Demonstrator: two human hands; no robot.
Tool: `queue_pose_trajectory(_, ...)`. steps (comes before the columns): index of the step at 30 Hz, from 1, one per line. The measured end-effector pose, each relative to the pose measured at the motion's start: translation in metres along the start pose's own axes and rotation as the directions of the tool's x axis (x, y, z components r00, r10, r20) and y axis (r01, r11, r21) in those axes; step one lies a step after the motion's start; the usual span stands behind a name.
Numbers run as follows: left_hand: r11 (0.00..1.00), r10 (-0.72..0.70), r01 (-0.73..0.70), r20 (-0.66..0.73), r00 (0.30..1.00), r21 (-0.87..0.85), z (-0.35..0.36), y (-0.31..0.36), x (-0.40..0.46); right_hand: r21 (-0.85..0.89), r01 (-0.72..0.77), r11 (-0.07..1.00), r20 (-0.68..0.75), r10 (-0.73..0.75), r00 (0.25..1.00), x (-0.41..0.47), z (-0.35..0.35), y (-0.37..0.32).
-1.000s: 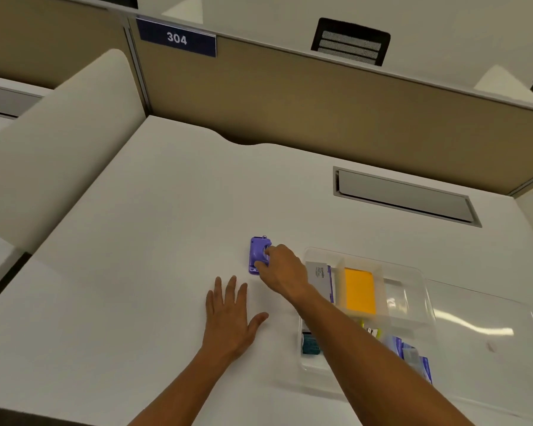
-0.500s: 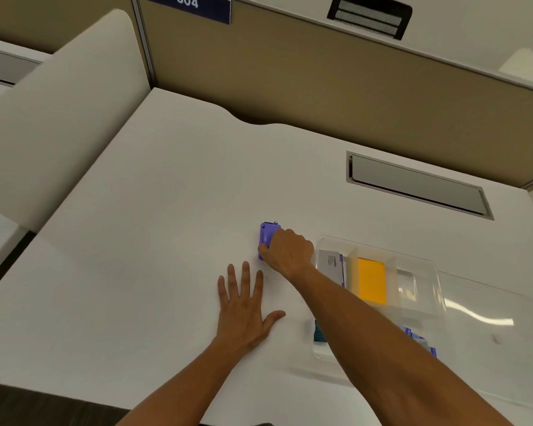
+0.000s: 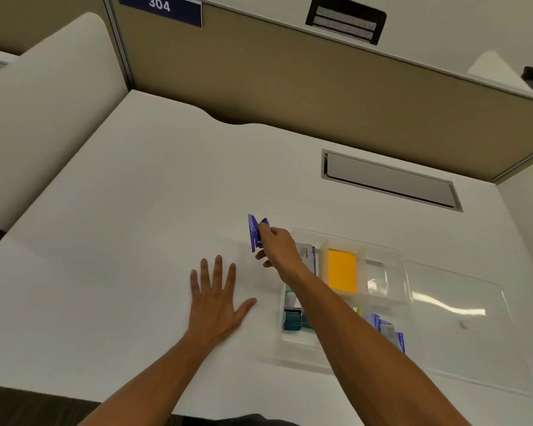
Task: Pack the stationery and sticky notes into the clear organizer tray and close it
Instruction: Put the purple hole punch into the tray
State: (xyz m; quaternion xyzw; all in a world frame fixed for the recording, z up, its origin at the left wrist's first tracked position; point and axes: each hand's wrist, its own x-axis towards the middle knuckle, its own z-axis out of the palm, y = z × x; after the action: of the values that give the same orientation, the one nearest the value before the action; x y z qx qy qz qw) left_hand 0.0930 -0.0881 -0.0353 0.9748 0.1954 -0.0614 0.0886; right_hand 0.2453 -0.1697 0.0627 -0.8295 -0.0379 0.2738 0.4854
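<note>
My right hand (image 3: 279, 245) is shut on a small purple stapler (image 3: 254, 230), tipped up on its edge just left of the clear organizer tray (image 3: 396, 256). My left hand (image 3: 217, 298) lies flat on the white desk with its fingers spread, holding nothing. Inside the tray are an orange sticky note pad (image 3: 342, 270), a white box with blue print (image 3: 306, 255), a teal item (image 3: 291, 319) and some blue packets (image 3: 388, 330). My right forearm hides part of the tray's contents. The clear lid (image 3: 462, 318) lies open to the tray's right.
A grey cable flap (image 3: 388, 179) is set into the white desk (image 3: 136, 226) behind the tray. Tan partition walls (image 3: 290, 81) close the back, with a sign reading 304 (image 3: 159, 7). A white curved divider (image 3: 43, 96) stands on the left.
My right hand closed on the purple stapler and tipped it up from lying flat on the desk. The left hand has stayed flat. The camera view has shifted slightly.
</note>
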Motion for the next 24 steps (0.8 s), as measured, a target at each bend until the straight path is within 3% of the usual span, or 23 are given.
queue_pose_trajectory(3, 0.999, -0.033, 0.033, -0.009, 0.999, -0.001, -0.001, 0.004, -0.003, 0.095, 0.044, 0.994, -0.023, -0.042, 0.999, -0.014, -0.027, 0.011)
queue_pose_trajectory(8, 0.992, -0.122, 0.125, 0.083, 0.989, -0.036, -0.002, 0.025, -0.006, 0.059, 0.106, 0.993, -0.134, -0.098, 0.986, -0.034, -0.088, 0.044)
queue_pose_trajectory(14, 0.897, -0.064, 0.058, 0.002, 0.998, -0.439, -0.034, 0.082, -0.002, -0.022, 0.139, 0.99, -0.355, -0.137, 0.925, -0.048, -0.165, 0.087)
queue_pose_trajectory(17, 0.803, -0.012, -0.007, -0.029, 1.0, -0.595, -0.045, 0.109, -0.004, -0.143, 0.139, 0.98, -0.403, -0.186, 0.896, -0.051, -0.2, 0.104)
queue_pose_trajectory(20, 0.746, 0.078, -0.083, -0.037, 0.996, -0.661, -0.05, 0.131, -0.005, -0.387, 0.091, 0.918, -0.421, -0.263, 0.868, -0.052, -0.23, 0.116)
queue_pose_trajectory(24, 0.835, 0.099, -0.088, -0.009, 0.995, -0.543, -0.039, 0.146, -0.006, -0.635, 0.028, 0.772, -0.368, -0.334, 0.868, -0.052, -0.25, 0.125)
